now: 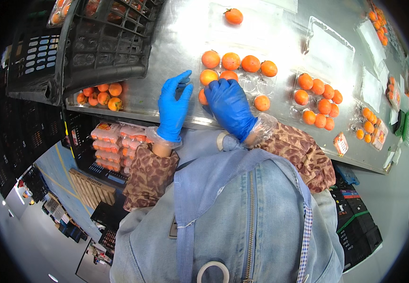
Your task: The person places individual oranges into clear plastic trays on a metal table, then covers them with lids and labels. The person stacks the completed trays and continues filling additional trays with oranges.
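In a blue glove, my left hand (174, 104) hovers at the metal table's near edge, thumb and fingers apart, with nothing visible between them. My right hand (228, 106), also gloved in blue, reaches over a clear plastic tray (248, 84) with moulded hollows. Its fingers curl down among the orange persimmons (231, 61); the back of the hand hides whether they grip one. Persimmons fill the tray's far row, and a single persimmon (262, 103) sits at its near right corner. Between these, a few hollows on the right hold nothing. Another persimmon (233, 16) lies farther back.
A black plastic crate (105, 70) leans over the table's left side, near several loose persimmons (115, 104). Packed trays (107, 146) are stacked below the edge at left. To the right are a part-filled tray (317, 100), smaller fruit packs (368, 125) and a printed card (341, 144).
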A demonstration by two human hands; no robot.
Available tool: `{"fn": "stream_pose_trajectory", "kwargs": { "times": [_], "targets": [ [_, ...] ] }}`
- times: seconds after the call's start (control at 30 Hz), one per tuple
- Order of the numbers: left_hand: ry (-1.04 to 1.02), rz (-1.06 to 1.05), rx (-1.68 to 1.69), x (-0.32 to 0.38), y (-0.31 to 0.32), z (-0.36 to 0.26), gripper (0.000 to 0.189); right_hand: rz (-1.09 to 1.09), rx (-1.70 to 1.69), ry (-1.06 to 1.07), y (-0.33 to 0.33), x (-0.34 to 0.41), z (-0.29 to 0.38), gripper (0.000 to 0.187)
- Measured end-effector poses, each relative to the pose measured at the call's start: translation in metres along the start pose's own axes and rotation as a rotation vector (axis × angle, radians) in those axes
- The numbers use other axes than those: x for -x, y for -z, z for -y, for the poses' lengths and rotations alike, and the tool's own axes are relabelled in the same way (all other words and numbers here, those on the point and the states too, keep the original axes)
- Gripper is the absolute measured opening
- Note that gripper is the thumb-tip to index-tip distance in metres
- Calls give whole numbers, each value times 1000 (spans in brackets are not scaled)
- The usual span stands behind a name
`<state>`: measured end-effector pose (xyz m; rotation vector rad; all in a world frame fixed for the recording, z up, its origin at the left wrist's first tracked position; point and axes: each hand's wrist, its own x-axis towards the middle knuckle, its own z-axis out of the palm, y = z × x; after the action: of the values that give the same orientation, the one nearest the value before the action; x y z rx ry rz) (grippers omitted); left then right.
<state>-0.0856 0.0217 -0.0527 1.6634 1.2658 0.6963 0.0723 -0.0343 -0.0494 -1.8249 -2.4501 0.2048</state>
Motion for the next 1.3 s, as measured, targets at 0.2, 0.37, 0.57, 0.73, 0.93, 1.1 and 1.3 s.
{"fn": "stream_pose_trajectory", "kwargs": {
  "times": [0.2,0.37,0.57,0.73,0.93,1.1,1.3],
  "targets": [
    [-132,58,-253,5,-15,4,44,-267,-377,-152,19,30,-27,33],
    [-52,40,-169,7,-21,6,50,-360,-429,-540,35,98,-91,33],
    [25,-93,-125,21,-19,-11,42,-426,-282,-787,41,157,-154,38],
    [-42,-102,-77,26,-37,-38,37,-320,-98,-619,24,136,-177,41],
    [-173,-63,-59,34,-68,-74,36,-204,-265,-640,34,130,-188,40],
    [52,185,224,41,-99,-115,40,-299,-1362,-772,63,163,-168,37],
    [25,404,308,49,-139,-157,50,-128,-1645,-809,75,181,-139,39]
  ]
}}
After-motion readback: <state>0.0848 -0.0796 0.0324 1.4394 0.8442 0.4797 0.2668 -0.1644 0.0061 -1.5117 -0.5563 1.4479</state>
